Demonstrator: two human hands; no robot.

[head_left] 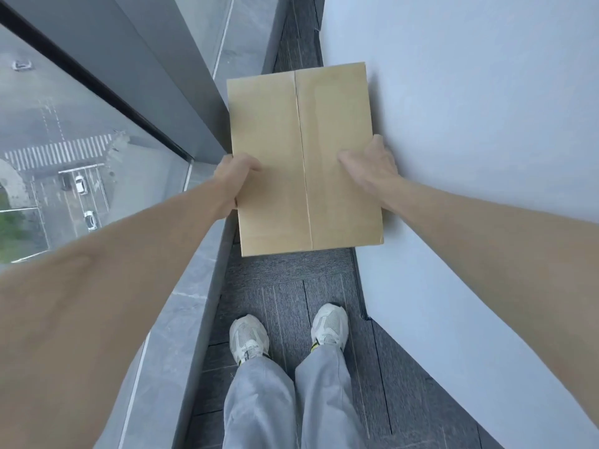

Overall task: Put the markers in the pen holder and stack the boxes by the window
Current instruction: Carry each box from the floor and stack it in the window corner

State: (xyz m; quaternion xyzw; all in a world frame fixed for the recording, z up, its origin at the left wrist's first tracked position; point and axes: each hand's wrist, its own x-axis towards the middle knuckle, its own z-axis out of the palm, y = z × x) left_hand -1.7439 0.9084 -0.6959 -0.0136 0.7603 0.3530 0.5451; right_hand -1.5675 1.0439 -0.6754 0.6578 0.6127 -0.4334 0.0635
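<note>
A closed brown cardboard box [304, 157] with a taped centre seam fills the narrow gap between the window sill and a white wall. My left hand [235, 179] grips its left edge, thumb on the top face and fingers curled down the side. On the right edge, my right hand [372, 170] holds the box with fingers spread over the top and the thumb against the wall side. What lies under the box is hidden. No markers or pen holder are in view.
A grey stone window sill [181, 303] runs along the left under a large window [64, 140] that looks down on a street. The white wall [470, 157] closes the right side. My feet in white shoes [288, 328] stand on dark carpet [285, 280].
</note>
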